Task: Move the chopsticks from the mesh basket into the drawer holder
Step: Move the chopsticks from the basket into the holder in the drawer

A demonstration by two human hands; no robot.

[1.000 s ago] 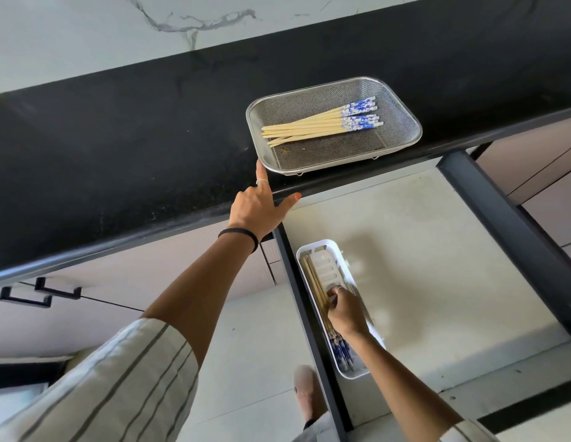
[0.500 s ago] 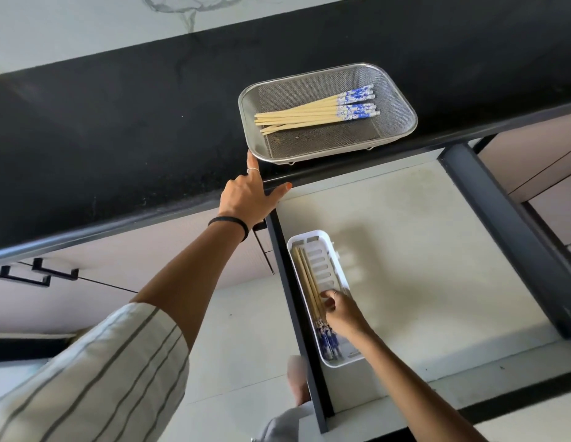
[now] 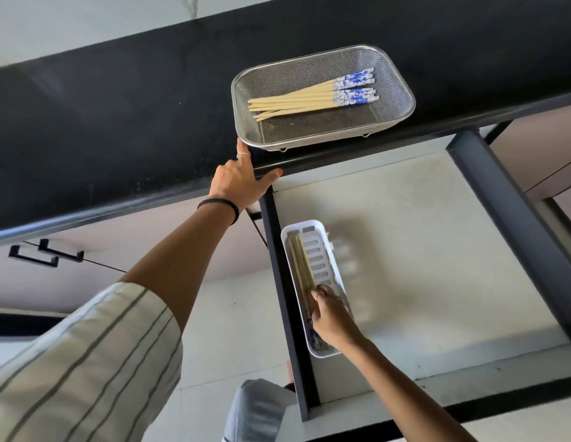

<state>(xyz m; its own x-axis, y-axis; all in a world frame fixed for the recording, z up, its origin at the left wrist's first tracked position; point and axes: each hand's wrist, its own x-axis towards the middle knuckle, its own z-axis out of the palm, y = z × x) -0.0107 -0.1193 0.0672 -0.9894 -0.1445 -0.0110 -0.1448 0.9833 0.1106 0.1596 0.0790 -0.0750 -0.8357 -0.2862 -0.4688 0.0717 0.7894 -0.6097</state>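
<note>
A bundle of chopsticks (image 3: 313, 97) with blue-and-white patterned ends lies flat in the mesh basket (image 3: 402, 90), which stands at the front edge of the black worktop (image 3: 118, 122); the left hand (image 3: 238, 183) rests on that edge just beside the basket's near corner, its fingers (image 3: 242, 151) spread wide and holding nothing. Below, in the open drawer (image 3: 421, 250), the white holder (image 3: 322, 231) sits against the left wall with several chopsticks already lying lengthwise inside. The right hand (image 3: 333, 320) reaches into the holder, fingers curled down onto those sticks (whether they actually grip them cannot be told).
</note>
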